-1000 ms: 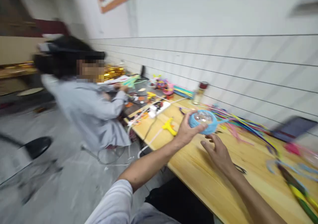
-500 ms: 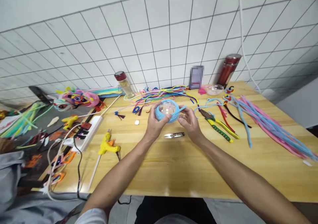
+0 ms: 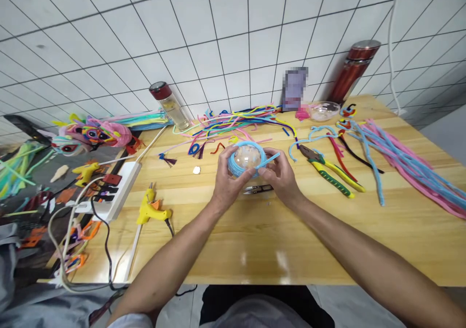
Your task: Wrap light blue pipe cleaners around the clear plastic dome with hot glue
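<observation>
Between my hands is a clear plastic dome (image 3: 246,158) with light blue pipe cleaner (image 3: 236,166) coiled around its rim. My left hand (image 3: 230,178) wraps the left side, its thumb pressed on the front of the coil. On the right, my right hand (image 3: 277,176) pinches the pipe cleaner near the coil, and a loose end sticks up past its fingers. Thread snips (image 3: 259,189) lie on the table just below the dome, partly hidden by my hands.
Green-yellow pliers (image 3: 329,172) lie to the right, near blue and pink pipe cleaners (image 3: 411,172). A yellow glue gun (image 3: 153,209) and a white power strip (image 3: 122,189) with trailing cords are at left. A glass bottle (image 3: 171,106) and a red thermos (image 3: 353,73) stand at the back.
The view has tipped down slightly. My right thumb has moved in closer to my left thumb at the front of the coil, and both hands keep hold.
</observation>
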`<state>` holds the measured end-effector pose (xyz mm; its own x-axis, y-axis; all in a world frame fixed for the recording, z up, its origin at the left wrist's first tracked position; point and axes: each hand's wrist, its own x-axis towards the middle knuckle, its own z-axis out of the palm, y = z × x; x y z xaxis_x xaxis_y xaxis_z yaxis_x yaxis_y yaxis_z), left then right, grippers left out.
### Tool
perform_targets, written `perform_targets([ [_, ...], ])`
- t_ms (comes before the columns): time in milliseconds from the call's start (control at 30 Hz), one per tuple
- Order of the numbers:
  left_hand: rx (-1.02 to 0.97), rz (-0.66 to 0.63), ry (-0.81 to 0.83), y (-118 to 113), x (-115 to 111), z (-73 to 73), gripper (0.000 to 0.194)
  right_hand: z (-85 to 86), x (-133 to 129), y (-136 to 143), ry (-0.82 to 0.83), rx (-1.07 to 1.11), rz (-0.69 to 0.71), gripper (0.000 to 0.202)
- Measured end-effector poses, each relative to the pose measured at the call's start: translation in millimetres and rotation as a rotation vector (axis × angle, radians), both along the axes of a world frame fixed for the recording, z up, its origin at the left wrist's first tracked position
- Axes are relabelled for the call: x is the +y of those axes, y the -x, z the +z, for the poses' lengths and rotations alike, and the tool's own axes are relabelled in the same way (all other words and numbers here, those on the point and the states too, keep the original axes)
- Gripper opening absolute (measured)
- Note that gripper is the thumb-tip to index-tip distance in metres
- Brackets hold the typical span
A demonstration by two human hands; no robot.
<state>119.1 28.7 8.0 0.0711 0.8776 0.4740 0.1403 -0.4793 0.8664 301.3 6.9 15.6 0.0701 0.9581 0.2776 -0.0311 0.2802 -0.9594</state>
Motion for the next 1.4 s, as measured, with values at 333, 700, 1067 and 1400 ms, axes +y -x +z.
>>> perform_targets([
  [333, 0.021, 0.016, -0.013, -3.0, -5.5, -0.7, 0.074, 2.2, -3.9, 6.5, 0.079, 0.066, -0.027, 0.05],
  [700, 0.029, 0.028, 0.018, -2.3, -5.5, -0.9, 0.075, -2.6, -4.0, 8.1, 0.146, 0.129, 0.005, 0.048],
  [1067, 0.007, 0.039, 0.028, -3.7, -4.1, -0.4, 0.075, 2.3, -6.8, 7.4, 0.174, 0.138, 0.005, 0.046],
  [1400, -0.026, 0.003, 0.129, -3.5, -3.5, -2.8, 0.079, -0.1, -5.7, 6.8, 0.175, 0.101, -0.038, 0.039],
])
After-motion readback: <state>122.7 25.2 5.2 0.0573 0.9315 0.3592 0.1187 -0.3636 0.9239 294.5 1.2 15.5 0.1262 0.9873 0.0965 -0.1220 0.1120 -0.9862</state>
